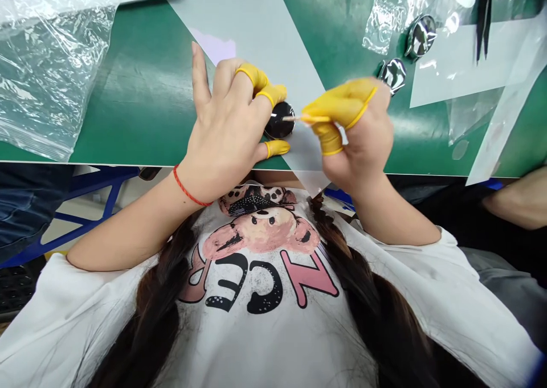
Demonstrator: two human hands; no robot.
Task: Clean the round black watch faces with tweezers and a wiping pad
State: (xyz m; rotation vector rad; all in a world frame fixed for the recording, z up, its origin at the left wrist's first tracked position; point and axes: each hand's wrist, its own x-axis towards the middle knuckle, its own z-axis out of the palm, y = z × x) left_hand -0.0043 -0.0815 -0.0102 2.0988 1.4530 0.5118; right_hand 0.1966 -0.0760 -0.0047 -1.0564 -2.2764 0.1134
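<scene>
A round, glossy black disc lies on a grey sheet near the table's front edge. My left hand holds it, with yellow-covered fingertips at its upper edge and the covered thumb at its lower edge. The other left fingers stretch out over the sheet and table. On the right, my right hand pinches a thin pale stick between yellow-covered fingers. The stick points left, and its tip is over the disc's surface; whether it touches cannot be made out. The right fingertips are slightly blurred.
Two glossy black round pieces sit at the upper right, beside clear plastic bits. Black tweezers lie beyond them on a pale sheet. A large clear bag covers the left of the green table. Another person's arm shows at far right.
</scene>
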